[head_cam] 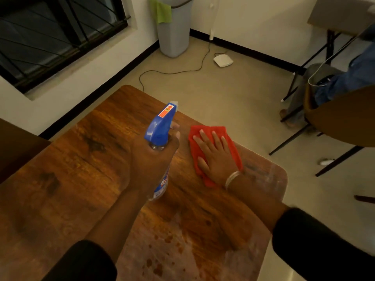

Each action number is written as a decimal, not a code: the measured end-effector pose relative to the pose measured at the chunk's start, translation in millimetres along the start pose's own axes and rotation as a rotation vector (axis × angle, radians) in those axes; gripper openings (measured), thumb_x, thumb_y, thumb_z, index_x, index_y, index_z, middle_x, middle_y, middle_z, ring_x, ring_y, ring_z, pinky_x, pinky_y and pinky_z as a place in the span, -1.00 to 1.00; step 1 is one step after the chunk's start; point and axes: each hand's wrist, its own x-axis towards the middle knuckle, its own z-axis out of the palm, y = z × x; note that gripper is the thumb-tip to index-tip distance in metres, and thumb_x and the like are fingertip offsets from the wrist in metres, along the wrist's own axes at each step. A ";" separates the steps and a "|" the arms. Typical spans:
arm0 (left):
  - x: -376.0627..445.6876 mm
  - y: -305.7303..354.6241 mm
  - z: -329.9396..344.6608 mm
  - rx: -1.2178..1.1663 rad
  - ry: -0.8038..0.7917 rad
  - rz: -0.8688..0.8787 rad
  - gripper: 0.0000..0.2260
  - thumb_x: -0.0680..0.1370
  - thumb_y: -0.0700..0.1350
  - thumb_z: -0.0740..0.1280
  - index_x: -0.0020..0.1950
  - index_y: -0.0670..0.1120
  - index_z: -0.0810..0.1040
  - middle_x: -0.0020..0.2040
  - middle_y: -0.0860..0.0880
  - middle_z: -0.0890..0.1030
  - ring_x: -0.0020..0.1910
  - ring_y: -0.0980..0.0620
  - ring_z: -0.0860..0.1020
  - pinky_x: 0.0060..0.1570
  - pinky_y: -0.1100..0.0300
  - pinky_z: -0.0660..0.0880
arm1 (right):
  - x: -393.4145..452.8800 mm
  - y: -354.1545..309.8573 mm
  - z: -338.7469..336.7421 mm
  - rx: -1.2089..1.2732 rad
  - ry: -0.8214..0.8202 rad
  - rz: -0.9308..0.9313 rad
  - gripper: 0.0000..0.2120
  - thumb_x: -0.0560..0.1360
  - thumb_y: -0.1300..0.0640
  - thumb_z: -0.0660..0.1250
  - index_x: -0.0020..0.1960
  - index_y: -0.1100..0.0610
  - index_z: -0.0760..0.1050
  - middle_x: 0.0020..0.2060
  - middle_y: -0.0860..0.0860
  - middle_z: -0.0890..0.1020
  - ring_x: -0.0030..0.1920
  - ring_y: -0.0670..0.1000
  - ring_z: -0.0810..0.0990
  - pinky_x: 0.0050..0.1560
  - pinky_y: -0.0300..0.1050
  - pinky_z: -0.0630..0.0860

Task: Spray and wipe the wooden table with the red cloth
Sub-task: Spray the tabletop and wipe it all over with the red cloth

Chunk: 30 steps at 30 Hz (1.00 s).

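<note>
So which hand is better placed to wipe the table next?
The right hand. It already lies flat on the red cloth, fingers spread, pressing it onto the wooden table. The left hand is busy gripping the spray bottle, so it probably could not wipe without putting that down.

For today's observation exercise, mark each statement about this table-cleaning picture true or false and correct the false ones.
1. The left hand holds the spray bottle. True.
2. The right hand lies flat on the red cloth. True.
3. The red cloth hangs on the bin. False: it lies on the wooden table; a green cloth hangs on the grey bin.
4. The bottle's spray head is green. False: it is blue.
</note>
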 end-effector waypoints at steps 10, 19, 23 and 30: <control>-1.3 6.4 10.4 -0.077 -0.074 -0.099 -0.85 0.46 -0.09 0.49 -0.14 -0.04 0.53 -0.27 -0.32 0.55 -0.33 -0.27 0.53 -0.27 0.12 0.58 | 1.3 18.3 -10.2 -0.005 -0.007 0.142 -0.20 0.51 -0.49 -0.01 0.66 -0.35 -0.24 0.66 0.14 0.13 0.58 0.42 0.17 0.51 0.50 0.15; -1.6 1.7 10.6 -0.019 -0.110 -0.015 -0.89 0.47 0.06 0.45 -0.11 0.15 0.53 -0.30 -0.14 0.59 -0.34 -0.16 0.57 -0.27 0.19 0.57 | -14.9 31.2 -5.2 0.083 0.050 0.079 -0.33 0.68 -0.39 -0.20 0.71 -0.18 -0.23 0.72 -0.06 -0.02 0.70 0.21 -0.05 0.65 0.33 -0.06; -6.4 11.3 15.6 -0.027 -0.147 0.033 -0.69 0.46 0.01 0.47 -0.12 0.45 0.48 -0.33 0.17 0.57 -0.39 0.19 0.54 -0.37 0.50 0.46 | -120.6 65.4 -0.1 0.072 0.060 0.185 -0.39 0.70 -0.36 -0.20 0.68 -0.26 -0.27 0.70 -0.17 -0.19 0.70 0.09 -0.21 0.64 0.35 -0.19; -37.5 21.1 39.6 -0.051 -0.421 0.056 -0.77 0.45 0.01 0.48 -0.13 0.39 0.57 -0.41 0.26 0.56 -0.46 0.23 0.52 -0.40 0.51 0.39 | -107.1 87.6 -5.6 0.039 0.063 0.409 -0.42 0.68 -0.34 -0.18 0.67 -0.32 -0.16 0.71 -0.10 -0.01 0.68 0.29 -0.02 0.54 0.55 -0.02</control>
